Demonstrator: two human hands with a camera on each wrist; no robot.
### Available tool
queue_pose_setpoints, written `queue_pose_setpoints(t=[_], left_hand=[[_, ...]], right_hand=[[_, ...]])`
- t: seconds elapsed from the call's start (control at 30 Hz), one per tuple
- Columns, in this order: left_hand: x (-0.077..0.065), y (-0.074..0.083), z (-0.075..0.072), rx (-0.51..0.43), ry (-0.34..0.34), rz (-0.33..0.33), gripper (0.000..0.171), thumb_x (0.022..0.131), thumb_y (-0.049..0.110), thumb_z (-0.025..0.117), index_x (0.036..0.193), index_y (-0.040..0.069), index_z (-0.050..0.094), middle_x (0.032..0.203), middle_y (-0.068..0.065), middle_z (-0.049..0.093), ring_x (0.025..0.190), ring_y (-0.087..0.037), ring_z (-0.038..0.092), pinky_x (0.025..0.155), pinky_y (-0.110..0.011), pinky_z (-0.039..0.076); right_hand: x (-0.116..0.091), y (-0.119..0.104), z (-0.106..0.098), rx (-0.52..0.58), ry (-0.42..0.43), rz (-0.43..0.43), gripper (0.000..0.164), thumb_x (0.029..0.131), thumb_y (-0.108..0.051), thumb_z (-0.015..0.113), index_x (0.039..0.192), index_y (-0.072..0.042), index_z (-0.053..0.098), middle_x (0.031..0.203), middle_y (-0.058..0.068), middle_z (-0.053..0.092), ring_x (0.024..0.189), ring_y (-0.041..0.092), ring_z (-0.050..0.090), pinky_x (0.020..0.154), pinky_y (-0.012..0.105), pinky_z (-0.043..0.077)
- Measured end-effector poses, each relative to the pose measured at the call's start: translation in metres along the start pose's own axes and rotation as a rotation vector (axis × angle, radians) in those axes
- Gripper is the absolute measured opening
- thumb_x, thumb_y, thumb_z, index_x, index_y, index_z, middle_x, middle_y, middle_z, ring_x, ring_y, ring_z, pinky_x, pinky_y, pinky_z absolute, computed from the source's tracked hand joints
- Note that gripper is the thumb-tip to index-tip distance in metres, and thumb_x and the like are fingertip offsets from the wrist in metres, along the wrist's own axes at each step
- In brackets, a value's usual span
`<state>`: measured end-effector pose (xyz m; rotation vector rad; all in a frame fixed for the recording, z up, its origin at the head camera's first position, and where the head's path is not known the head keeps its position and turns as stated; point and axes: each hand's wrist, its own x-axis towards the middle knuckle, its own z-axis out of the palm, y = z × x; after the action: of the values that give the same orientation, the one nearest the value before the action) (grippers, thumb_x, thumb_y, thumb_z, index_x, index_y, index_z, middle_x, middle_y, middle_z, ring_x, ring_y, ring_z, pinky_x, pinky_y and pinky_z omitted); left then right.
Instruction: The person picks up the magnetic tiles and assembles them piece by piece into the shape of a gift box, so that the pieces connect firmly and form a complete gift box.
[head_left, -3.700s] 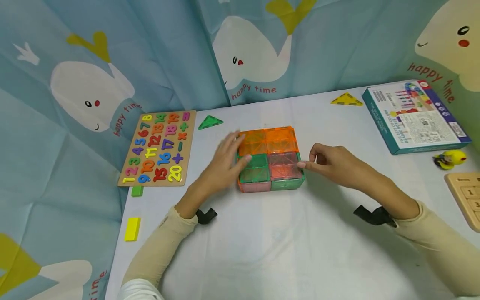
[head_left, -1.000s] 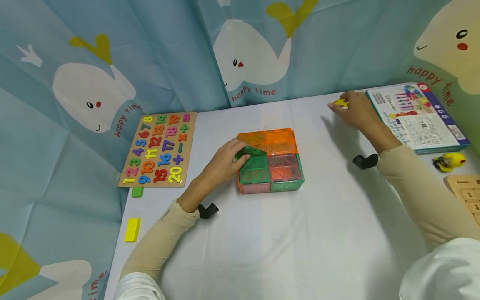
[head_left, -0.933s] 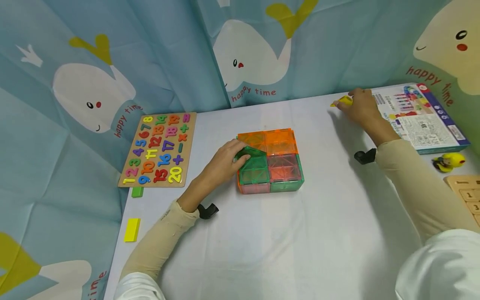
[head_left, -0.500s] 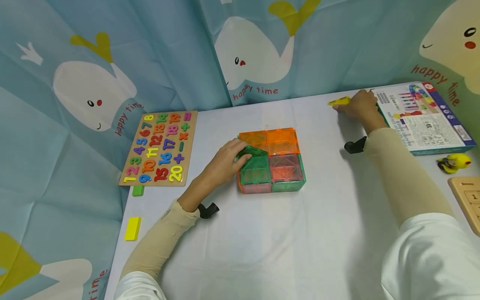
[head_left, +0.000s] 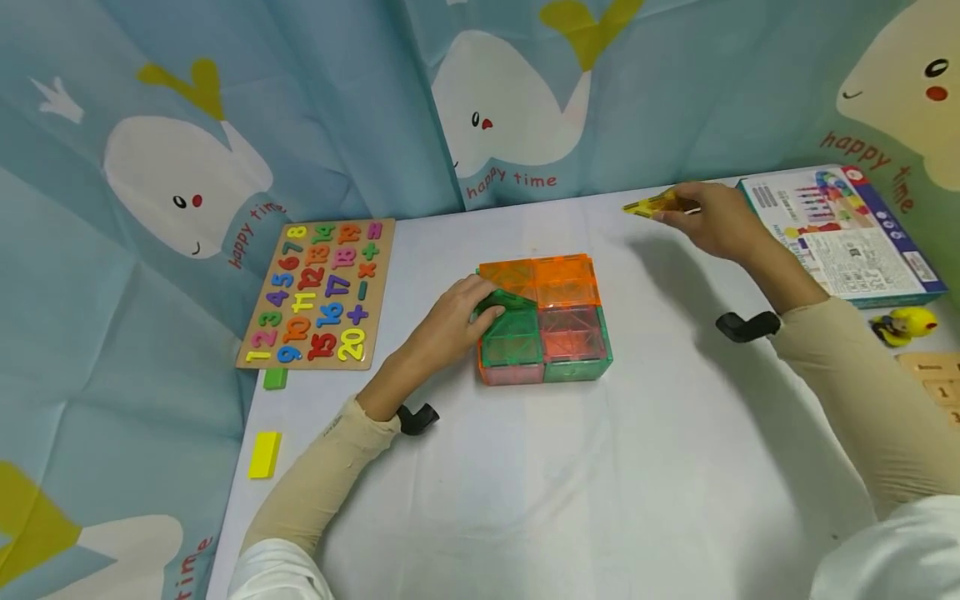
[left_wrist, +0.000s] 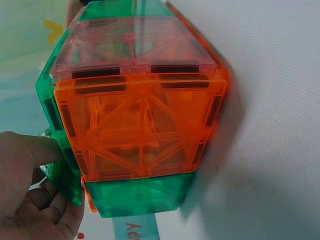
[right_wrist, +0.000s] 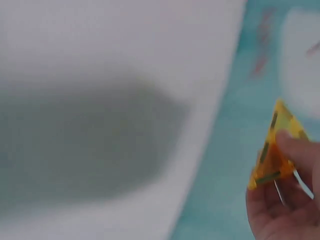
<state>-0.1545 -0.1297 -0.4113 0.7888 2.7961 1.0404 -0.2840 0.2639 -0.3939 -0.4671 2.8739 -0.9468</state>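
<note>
A low box of clear magnetic tiles (head_left: 573, 333) stands mid-table in the head view, with orange, green and pink squares. My left hand (head_left: 450, 325) pinches a green triangular magnetic tile (head_left: 504, 302), tilted over the box's left side. In the left wrist view that green triangle (left_wrist: 67, 182) sits between thumb and fingers, beside the orange side tile (left_wrist: 140, 130). Farther back on the right, my right hand (head_left: 716, 218) grips a yellow triangular magnetic tile (head_left: 647, 204) above the table. The right wrist view shows the thumb pressed on this yellow triangle (right_wrist: 270, 160).
A wooden number board (head_left: 315, 296) lies at the left, with a green block (head_left: 275, 379) and a yellow block (head_left: 265, 455) nearer. At the right are a boxed set (head_left: 847, 237), a small yellow-headed duck figure (head_left: 903, 326) and a wooden board (head_left: 933, 375). A curtain hangs behind.
Both triangles lay on the table at first; my left hand now holds the green one at the box. My right hand has picked up the yellow one and moved it slightly left.
</note>
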Motion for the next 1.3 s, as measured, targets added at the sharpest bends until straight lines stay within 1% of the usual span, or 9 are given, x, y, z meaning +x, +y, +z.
queue_pose_setpoints(t=[0.13,0.2,0.3,0.4,0.47,0.67,0.8,1.03,1.3], left_hand=[[0.000,0.001,0.000,0.001,-0.002,0.001,0.024,0.108,0.017,0.063,0.128,0.003,0.066,0.127,-0.011,0.065,0.116,-0.027,0.059,0.104,-0.042,0.051],[0.000,0.001,0.001,0.001,-0.003,-0.001,0.024,0.108,0.017,0.063,0.128,0.003,0.066,0.128,-0.011,0.065,0.117,-0.027,0.059,0.104,-0.042,0.051],[0.001,0.001,0.001,0.001,-0.003,-0.006,0.025,0.108,0.016,0.063,0.128,0.002,0.066,0.129,-0.012,0.065,0.118,-0.027,0.059,0.105,-0.042,0.051],[0.001,0.001,0.001,-0.001,-0.005,-0.013,0.025,0.108,0.016,0.063,0.128,0.002,0.067,0.129,-0.012,0.065,0.118,-0.027,0.059,0.106,-0.042,0.050],[0.001,0.001,0.001,-0.001,-0.009,-0.015,0.025,0.108,0.016,0.063,0.128,0.002,0.066,0.130,-0.012,0.065,0.119,-0.027,0.059,0.107,-0.042,0.050],[0.001,0.001,0.001,-0.001,-0.018,-0.001,0.024,0.108,0.016,0.062,0.128,0.001,0.066,0.130,-0.013,0.065,0.120,-0.028,0.059,0.108,-0.043,0.050],[0.001,0.001,0.000,-0.007,-0.017,0.001,0.023,0.108,0.015,0.062,0.126,0.002,0.066,0.129,-0.012,0.065,0.119,-0.027,0.059,0.107,-0.043,0.050],[0.000,0.001,-0.001,-0.014,-0.022,-0.005,0.027,0.108,0.016,0.063,0.131,0.002,0.064,0.130,-0.012,0.065,0.121,-0.028,0.058,0.108,-0.044,0.050],[-0.001,0.001,-0.001,-0.012,-0.009,0.015,0.027,0.107,0.016,0.063,0.131,0.003,0.064,0.128,-0.011,0.065,0.120,-0.027,0.059,0.108,-0.044,0.050]], right_hand=[[-0.036,-0.047,0.007,0.065,-0.039,-0.147,0.021,0.103,-0.014,0.071,0.119,-0.001,0.074,0.115,0.019,0.072,0.097,0.016,0.066,0.076,0.005,0.045],[-0.051,-0.065,0.016,0.080,-0.078,-0.201,0.017,0.100,-0.010,0.074,0.116,-0.006,0.077,0.112,0.011,0.074,0.094,0.008,0.063,0.082,0.010,0.050],[-0.066,-0.083,0.032,0.078,-0.142,-0.272,0.014,0.099,-0.008,0.075,0.112,-0.010,0.078,0.110,0.003,0.076,0.098,0.014,0.066,0.091,0.026,0.056],[-0.072,-0.093,0.047,0.059,-0.183,-0.325,0.013,0.100,-0.007,0.073,0.111,-0.010,0.076,0.110,0.001,0.075,0.099,0.019,0.067,0.089,0.041,0.058],[-0.073,-0.096,0.055,0.041,-0.185,-0.354,0.010,0.100,-0.006,0.073,0.109,-0.010,0.075,0.108,0.002,0.074,0.097,0.019,0.067,0.086,0.042,0.058],[-0.072,-0.102,0.067,-0.002,-0.176,-0.398,0.004,0.100,-0.008,0.073,0.104,-0.009,0.072,0.102,0.002,0.069,0.085,0.016,0.056,0.074,0.031,0.052],[-0.071,-0.103,0.069,-0.019,-0.173,-0.393,0.003,0.101,-0.009,0.073,0.102,-0.009,0.070,0.099,0.002,0.068,0.083,0.017,0.054,0.073,0.032,0.050],[-0.071,-0.104,0.069,-0.018,-0.182,-0.373,0.010,0.100,-0.011,0.073,0.109,-0.007,0.071,0.106,0.005,0.071,0.088,0.020,0.057,0.078,0.038,0.051],[-0.073,-0.100,0.069,-0.007,-0.151,-0.376,0.012,0.098,-0.010,0.076,0.107,-0.008,0.070,0.097,0.003,0.065,0.087,0.020,0.056,0.074,0.036,0.049]])
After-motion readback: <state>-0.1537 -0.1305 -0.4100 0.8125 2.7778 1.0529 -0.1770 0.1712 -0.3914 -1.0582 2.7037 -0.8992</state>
